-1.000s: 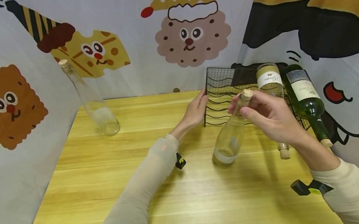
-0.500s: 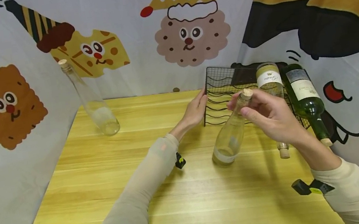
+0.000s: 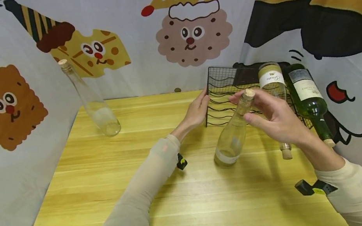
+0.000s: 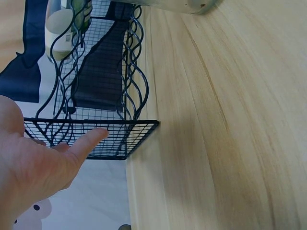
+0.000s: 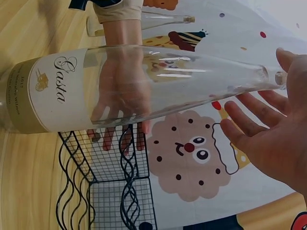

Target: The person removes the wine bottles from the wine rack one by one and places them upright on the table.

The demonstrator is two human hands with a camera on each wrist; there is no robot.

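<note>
A clear glass bottle with a cork stopper stands on the table in front of the rack; its pale label faces the right wrist camera. My right hand is around its neck with fingers spread and the thumb off the glass, gripping nothing. My left hand rests its straight fingers against the left mesh end of the black wire rack. Two corked bottles lie side by side in the rack, necks toward me: a clear one and a green one.
Another corked clear bottle stands at the back left of the wooden table. A cartoon-printed cloth hangs right behind the table and along its sides.
My right thumb and fingers have loosened a little away from the bottle's neck. The bottle, the rack and my left hand stay where they were.
</note>
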